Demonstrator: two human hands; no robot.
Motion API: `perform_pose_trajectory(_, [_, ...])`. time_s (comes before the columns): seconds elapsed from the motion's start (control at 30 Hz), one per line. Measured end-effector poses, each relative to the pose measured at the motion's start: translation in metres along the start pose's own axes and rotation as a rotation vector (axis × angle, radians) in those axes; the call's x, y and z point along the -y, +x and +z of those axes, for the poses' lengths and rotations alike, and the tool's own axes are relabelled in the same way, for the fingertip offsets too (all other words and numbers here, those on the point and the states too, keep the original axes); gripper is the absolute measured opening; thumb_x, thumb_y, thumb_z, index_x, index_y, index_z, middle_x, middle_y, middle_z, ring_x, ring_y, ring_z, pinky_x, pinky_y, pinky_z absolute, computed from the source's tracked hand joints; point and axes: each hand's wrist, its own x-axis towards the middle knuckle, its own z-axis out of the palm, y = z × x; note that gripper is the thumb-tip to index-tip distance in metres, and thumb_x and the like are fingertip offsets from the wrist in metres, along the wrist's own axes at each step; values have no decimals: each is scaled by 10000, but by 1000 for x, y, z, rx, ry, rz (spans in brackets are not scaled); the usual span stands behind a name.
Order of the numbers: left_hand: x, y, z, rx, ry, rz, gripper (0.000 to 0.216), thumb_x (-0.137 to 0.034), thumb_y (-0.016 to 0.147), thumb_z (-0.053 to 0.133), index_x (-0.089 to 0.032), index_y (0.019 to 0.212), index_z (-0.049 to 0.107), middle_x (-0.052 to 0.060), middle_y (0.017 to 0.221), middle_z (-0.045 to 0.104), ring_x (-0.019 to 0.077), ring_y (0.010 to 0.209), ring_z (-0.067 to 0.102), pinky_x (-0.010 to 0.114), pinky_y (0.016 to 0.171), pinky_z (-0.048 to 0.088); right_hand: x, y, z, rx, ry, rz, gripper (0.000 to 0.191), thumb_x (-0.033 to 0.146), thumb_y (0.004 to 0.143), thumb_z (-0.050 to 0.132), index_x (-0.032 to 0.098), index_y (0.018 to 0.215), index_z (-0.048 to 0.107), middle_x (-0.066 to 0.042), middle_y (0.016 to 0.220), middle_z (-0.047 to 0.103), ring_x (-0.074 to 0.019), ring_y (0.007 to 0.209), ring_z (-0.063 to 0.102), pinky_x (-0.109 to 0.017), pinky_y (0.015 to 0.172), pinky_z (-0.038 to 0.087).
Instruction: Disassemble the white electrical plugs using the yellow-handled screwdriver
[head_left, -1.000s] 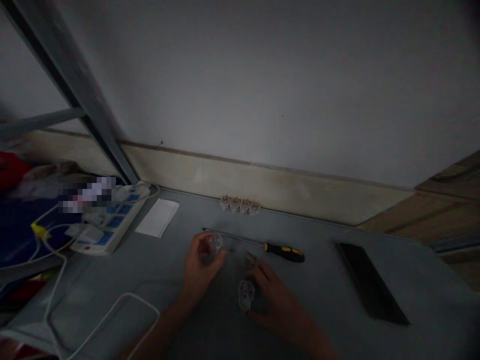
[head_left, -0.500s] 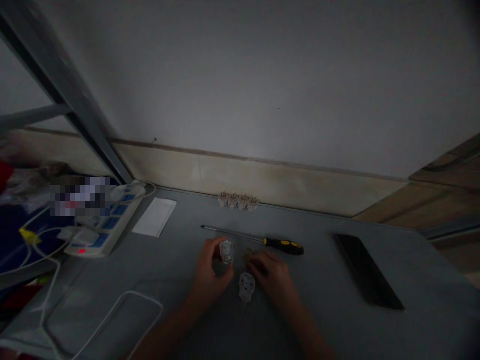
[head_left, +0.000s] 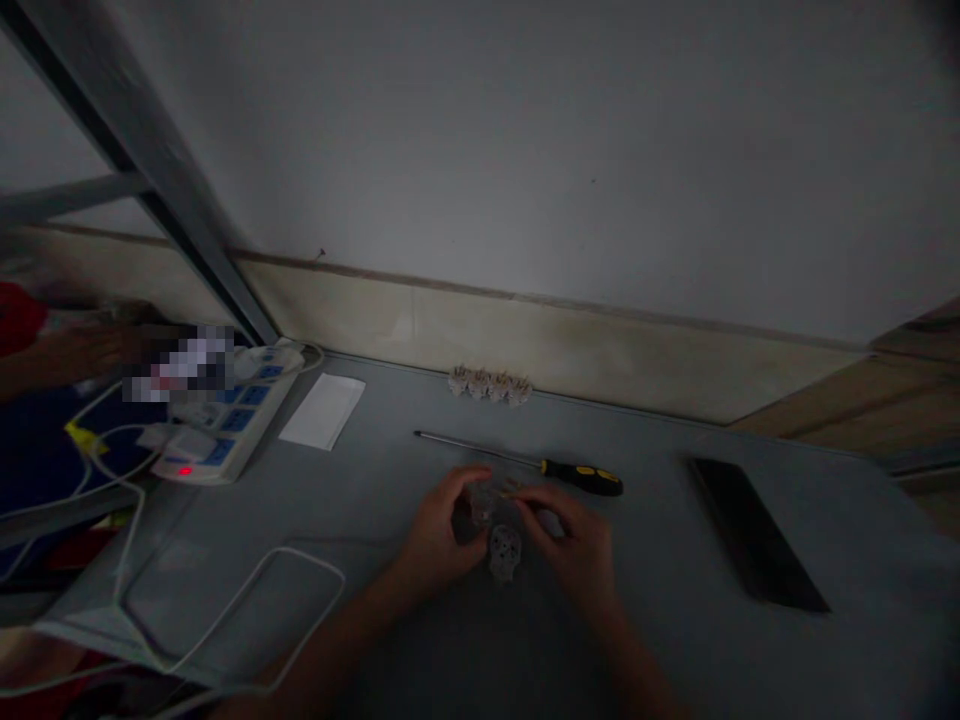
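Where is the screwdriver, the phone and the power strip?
screwdriver (head_left: pixel 581 477), head view, on its black and yellow handle.
phone (head_left: pixel 754 548), head view, on the middle of its dark screen.
power strip (head_left: pixel 236 420), head view, on its white top with blue sockets.

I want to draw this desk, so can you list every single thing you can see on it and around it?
clear plug part: 1, see-through, in the left fingers
plug face: 1, pale, lying on the table between the hands
screwdriver: 1, black and yellow handle, behind the hands
small plug parts: a row, whitish, by the wall
paper slip: 1, white, left of middle
power strip: 1, white and blue, far left
cables: white, left front
phone: 1, black, right
table: 1, grey
left hand: 1, holding
right hand: 1, fingers at the part
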Motion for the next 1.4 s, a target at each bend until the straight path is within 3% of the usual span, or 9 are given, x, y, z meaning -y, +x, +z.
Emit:
perform_pose_trajectory(0.13, [-2,-2,3,54,-14,-10,526,-135,726,654,-211,1239,562,54,1034,697,203,873,662,338,795,549,8,1,0,-27,11,-54,87,221,899,640,231,949,710,-24,880,760,-150,766,734,-250,694,610])
perform_pose_trajectory(0.53, [-6,-3,6,77,-29,103,496,-165,707,697,-211,1191,594,93,1166,686,262,1083,647,411,967,510,18,2,-2,-39,13,-147,113,174,892,643,247,926,723,-12,832,753,-147,774,735,-258,717,628])
perform_pose_trajectory(1.0, [4,-2,4,119,62,192,602,-160,746,708,-205,1331,575,118,1280,649,274,1170,632,430,1031,517,14,1,-2,-45,-24,-285,104,177,912,622,225,944,709,-26,838,739,-141,775,730,-246,726,638])
perform_pose_trajectory(1.17, [6,-3,6,98,51,143,654,-135,715,709,-230,1342,552,107,1278,651,295,1166,631,458,1024,516,13,1,2,-66,-30,-344,167,176,929,589,258,1010,709,-21,843,736,-154,778,721,-272,745,640])
perform_pose_trajectory(1.23, [4,-3,6,61,14,108,622,-129,710,698,-238,1305,552,104,1239,671,304,1124,647,456,978,536,12,1,3,-77,-31,-344,169,169,922,595,266,1001,708,-20,836,732,-160,773,718,-278,740,638])
perform_pose_trajectory(1.4, [-4,-1,4,44,-16,48,425,-184,735,689,-216,1146,585,56,933,699,234,786,667,354,703,558,10,-2,2,-76,-37,-293,120,154,916,597,232,941,685,-29,831,706,-144,752,698,-242,678,611])
